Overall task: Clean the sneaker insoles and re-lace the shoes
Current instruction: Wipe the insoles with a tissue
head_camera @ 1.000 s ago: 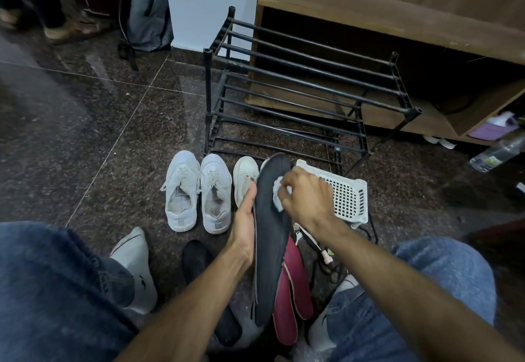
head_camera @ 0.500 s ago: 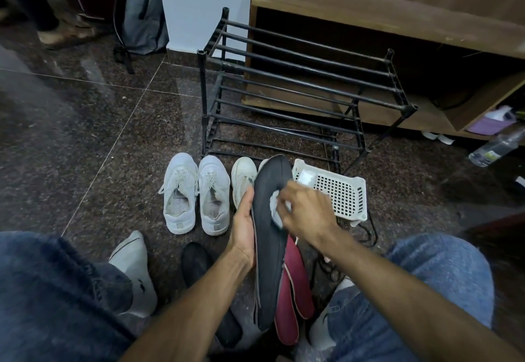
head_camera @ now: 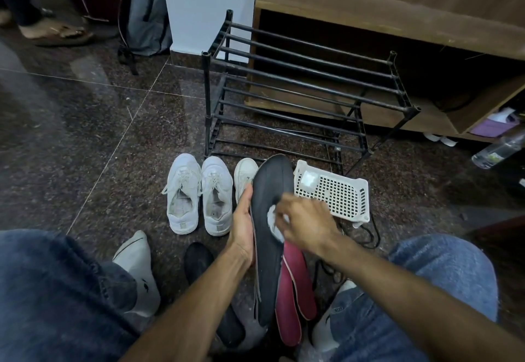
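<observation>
Down on the dark stone floor [head_camera: 85, 140], a seated person holds a black insole [head_camera: 270, 248] upright just in front of the black shoe rack [head_camera: 306, 86]. Their left hand [head_camera: 243, 228] grips the insole along its left edge, fingers wrapped behind it. Their right hand [head_camera: 305, 225] is clenched around a white wipe [head_camera: 274, 224], pressing it against the insole's middle face. Two red insoles [head_camera: 295, 290] stand just behind the black one, leaning nearer the person than the rack. A pair of white sneakers [head_camera: 199, 194] sits side by side before the rack's left end, toes pointing toward it, laces loose. A third white sneaker [head_camera: 244, 174] shows just right of that pair, partly hidden by the left hand and the insole. A white perforated basket [head_camera: 335, 191] lies before the rack's right half, touching the floor, with a small white packet [head_camera: 308, 180] in its near-left corner. Another black insole [head_camera: 199, 262] lies flat on the floor, well this side of the rack, between the person's denim-clad knees. Black laces [head_camera: 369, 236] trail on the floor beneath the basket.
</observation>
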`<state>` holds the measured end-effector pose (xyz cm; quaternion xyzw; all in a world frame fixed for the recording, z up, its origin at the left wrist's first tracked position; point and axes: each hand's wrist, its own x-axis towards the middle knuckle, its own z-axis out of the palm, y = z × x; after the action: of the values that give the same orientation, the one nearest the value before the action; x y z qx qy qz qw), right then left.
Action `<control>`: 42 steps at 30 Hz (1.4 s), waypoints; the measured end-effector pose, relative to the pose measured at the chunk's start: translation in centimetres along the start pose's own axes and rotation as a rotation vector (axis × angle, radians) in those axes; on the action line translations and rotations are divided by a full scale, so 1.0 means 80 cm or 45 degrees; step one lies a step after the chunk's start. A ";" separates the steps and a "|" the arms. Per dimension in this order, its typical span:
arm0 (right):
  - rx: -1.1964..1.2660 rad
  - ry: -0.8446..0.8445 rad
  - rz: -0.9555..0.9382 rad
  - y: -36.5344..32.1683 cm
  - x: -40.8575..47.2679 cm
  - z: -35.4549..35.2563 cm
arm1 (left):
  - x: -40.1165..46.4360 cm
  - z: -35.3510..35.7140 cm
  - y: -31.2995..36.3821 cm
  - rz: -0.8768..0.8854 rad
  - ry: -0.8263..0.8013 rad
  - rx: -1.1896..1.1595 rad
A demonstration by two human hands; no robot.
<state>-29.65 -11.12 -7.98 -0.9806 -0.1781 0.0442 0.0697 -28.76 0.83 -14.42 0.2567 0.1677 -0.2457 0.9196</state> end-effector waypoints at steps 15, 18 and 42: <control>0.320 0.307 -0.070 -0.012 0.022 0.000 | 0.005 0.010 -0.003 0.134 -0.013 0.105; 0.228 0.282 -0.011 -0.006 0.027 -0.003 | 0.004 0.011 -0.004 0.064 -0.060 0.119; 0.241 0.202 -0.036 -0.009 0.016 -0.009 | 0.009 0.004 -0.003 0.113 -0.076 0.129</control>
<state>-28.64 -10.07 -7.25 -0.9674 -0.1806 -0.0180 0.1765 -28.28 0.19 -14.54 0.3025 0.1159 -0.2205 0.9200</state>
